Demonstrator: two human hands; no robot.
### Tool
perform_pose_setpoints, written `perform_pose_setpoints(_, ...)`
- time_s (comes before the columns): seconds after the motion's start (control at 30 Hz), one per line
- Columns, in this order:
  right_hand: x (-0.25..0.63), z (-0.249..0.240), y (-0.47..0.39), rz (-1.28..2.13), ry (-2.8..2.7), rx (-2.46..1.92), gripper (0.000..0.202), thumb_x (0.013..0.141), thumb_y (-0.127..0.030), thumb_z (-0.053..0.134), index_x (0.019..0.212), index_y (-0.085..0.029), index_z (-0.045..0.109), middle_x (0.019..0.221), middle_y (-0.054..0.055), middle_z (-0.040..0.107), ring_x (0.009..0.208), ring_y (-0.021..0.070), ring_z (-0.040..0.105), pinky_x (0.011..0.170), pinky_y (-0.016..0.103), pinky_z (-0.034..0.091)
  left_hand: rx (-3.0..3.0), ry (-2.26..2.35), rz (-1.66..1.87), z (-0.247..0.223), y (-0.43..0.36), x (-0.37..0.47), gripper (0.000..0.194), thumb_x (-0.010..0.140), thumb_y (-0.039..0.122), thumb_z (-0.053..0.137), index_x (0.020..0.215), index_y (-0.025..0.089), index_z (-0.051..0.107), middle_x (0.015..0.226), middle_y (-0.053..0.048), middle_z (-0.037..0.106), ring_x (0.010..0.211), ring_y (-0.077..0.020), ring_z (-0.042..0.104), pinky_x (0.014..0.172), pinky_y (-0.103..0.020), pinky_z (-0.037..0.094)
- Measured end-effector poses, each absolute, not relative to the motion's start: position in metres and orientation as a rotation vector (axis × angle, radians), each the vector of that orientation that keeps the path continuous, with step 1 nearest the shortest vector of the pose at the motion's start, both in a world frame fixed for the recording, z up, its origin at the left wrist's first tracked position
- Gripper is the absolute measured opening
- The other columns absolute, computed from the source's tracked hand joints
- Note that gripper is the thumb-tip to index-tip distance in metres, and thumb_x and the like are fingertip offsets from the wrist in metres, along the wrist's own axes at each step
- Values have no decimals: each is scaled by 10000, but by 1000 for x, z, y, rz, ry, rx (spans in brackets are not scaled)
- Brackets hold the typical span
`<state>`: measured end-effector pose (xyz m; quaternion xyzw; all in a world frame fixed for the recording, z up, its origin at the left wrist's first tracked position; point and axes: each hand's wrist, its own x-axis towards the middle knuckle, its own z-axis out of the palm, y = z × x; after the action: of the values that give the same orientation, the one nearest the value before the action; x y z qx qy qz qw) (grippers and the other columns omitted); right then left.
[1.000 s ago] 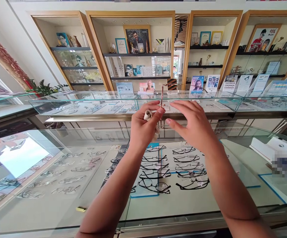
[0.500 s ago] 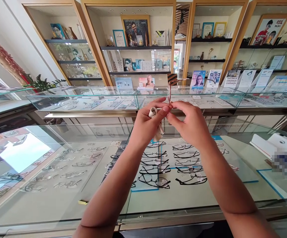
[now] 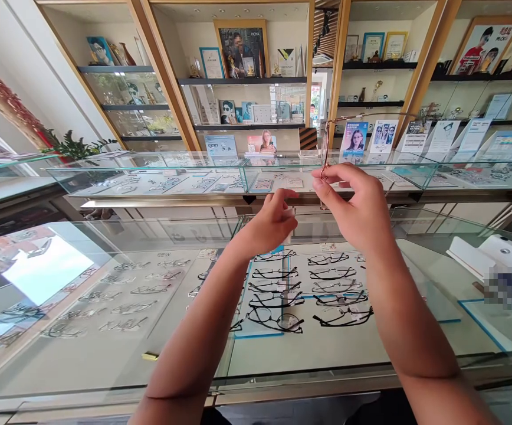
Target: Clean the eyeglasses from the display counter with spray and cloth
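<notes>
My right hand (image 3: 357, 206) pinches a pair of eyeglasses (image 3: 325, 150) between thumb and fingertips. The glasses stand up nearly edge-on, and a thin temple reaches off to the right above the hand. Lower and to the left, my left hand (image 3: 267, 227) is curled around a whitish cloth (image 3: 289, 217), mostly hidden by the fingers. A gap separates this hand from the glasses. Both hands are in the air above a glass display case (image 3: 247, 366), where rows of dark-framed eyeglasses (image 3: 276, 298) lie.
Clear-framed glasses (image 3: 134, 307) lie in the left part of the case. A small yellow object (image 3: 150, 356) is near its front. At the right stands a white device (image 3: 504, 254). Farther back are another glass showcase (image 3: 185, 177), upright leaflets (image 3: 353, 139) and wooden shelving (image 3: 247, 82).
My hands have come apart. The right hand has moved right and up with the glasses, while the left hand has let go of them and dropped slightly, keeping the cloth.
</notes>
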<state>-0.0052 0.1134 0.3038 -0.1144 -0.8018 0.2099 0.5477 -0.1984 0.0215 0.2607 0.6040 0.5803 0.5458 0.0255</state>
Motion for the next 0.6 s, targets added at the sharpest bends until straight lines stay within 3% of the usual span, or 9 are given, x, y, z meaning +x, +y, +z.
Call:
perform_pose_setpoints(0.07, -5, 304, 112, 500, -1910, -282, 163, 1066, -381, 687, 1085, -268, 802, 1224, 61, 858, 1088, 255, 783, 1023, 473, 610, 1879, 1908, 1340, 255, 24, -202, 511, 802, 129, 666, 1295, 263, 657, 719, 40, 590, 647, -181, 572, 668, -330, 525)
perform_pose_setpoints(0.17, -6, 304, 110, 512, -1913, -267, 148, 1063, -361, 688, 1067, -264, 801, 1204, 55, 859, 1063, 242, 783, 1001, 458, 615, 1803, 2109, 898, 252, 26, -203, 558, 841, 159, 620, 1388, 260, 579, 815, 11, 688, 693, -206, 624, 682, -345, 498)
perform_pose_setpoints(0.37, -6, 303, 110, 544, -1911, -255, 160, 1061, -386, 697, 1067, -266, 804, 1184, 50, 854, 1021, 239, 778, 976, 457, 631, 1704, 2418, 286, 246, 38, -209, 626, 827, 277, 813, 1417, 199, 619, 1136, -123, 824, 1010, -299, 766, 829, -366, 556)
perform_pose_setpoints(0.47, -6, 303, 111, 551, -1903, -246, 151, 1057, -383, 709, 1044, -263, 801, 1170, 47, 855, 1017, 237, 774, 991, 457, 630, 1676, 2455, 131, 239, 47, -218, 510, 818, 354, 861, 1287, 208, 725, 1203, -131, 833, 1115, -327, 775, 888, -373, 576)
perform_pose_setpoints(0.6, -5, 302, 111, 544, -1918, -246, 161, 1062, -394, 707, 1042, -265, 801, 1169, 48, 856, 1028, 242, 769, 971, 454, 630, 1607, 2463, -31, 230, 57, -226, 254, 831, 347, 865, 1046, 218, 829, 1092, -122, 863, 1066, -335, 803, 850, -372, 586)
